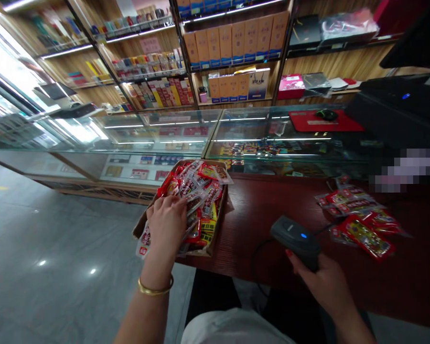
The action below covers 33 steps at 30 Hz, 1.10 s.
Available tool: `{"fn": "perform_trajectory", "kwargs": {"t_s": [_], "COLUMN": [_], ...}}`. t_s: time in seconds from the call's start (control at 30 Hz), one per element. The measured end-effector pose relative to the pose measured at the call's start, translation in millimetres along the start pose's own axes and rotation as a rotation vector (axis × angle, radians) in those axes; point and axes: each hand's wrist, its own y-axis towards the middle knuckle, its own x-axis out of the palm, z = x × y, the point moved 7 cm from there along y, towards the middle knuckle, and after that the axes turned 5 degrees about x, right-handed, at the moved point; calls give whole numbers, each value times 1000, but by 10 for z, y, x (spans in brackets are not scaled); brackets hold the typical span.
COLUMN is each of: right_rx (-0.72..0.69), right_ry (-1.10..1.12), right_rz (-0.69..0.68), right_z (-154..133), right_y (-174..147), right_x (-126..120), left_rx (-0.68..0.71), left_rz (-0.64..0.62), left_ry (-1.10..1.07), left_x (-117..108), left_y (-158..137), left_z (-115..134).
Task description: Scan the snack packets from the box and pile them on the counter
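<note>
Shop interior, head view: lit wooden shelves (333, 67) stand beyond the box, stocked with orange cartons (238, 38) and smaller goods. Glass counter (186, 143) runs just behind the box, goods on show inside; can't tell whether box and glass touch. Grey floor (75, 277), shiny, left of the box. Dark red desk (243, 200) stretches off to the right of the box.

Your box (140, 227), open cardboard, sits at the left end of the desk, its left part appearing to jut past the edge. Heaped with packets (197, 191), mostly red and clear; a few yellow ones at its near right corner. Some poke over the rim, one at the near left corner.

Your left hand (166, 220) is at the box's left side, on the packets, fingers bent in among them; can't tell if it grips one. Gold bracelet (155, 289) on that wrist.

Your right hand (324, 277), to the right of the box, is wrapped around the handle of a dark scanner (295, 236), blue light on top. Scanner's nose points back toward the box. Black cable (260, 248) loops between box and scanner.

Second pile (361, 215), similar red packets overlapping, lies on the desk well right of the box, beyond the scanner. Red mat (304, 122) with a black mouse (326, 114) lies on the glass, behind and right of the box.
</note>
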Motion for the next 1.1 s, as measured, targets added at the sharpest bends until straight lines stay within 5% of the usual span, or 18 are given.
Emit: {"fn": "perform_trajectory", "kwargs": {"t_s": [0.17, 0.3, 0.37, 0.43, 0.53, 0.6, 0.77, 1.1], "right_rx": [41, 89, 109, 117, 110, 101, 101, 17], "right_ry": [4, 10, 21, 30, 25, 19, 43, 18], "right_rz": [6, 56, 84, 107, 136, 136, 109, 55], "right_z": [138, 215, 230, 238, 238, 230, 185, 79], "right_y": [-46, -62, -63, -64, -77, -93, -128, -119], "right_x": [-52, -135, -170, -199, -244, -261, -271, -211], "left_rx": [-41, -269, -418, -549, -665, -688, -596, -481], "left_rz": [251, 266, 40, -327, -849, -990, -1024, -807], "left_ry": [-283, -950, -1434, -1894, -2291, -2382, -2323, -2038], "left_x": [-164, -162, 87, 367, 613, 715, 869, 1119], "left_y": [-37, -112, -158, -248, -411, -456, -465, -511], "left_z": [89, 312, 634, 1102, 1666, 1807, 1821, 1642]}}
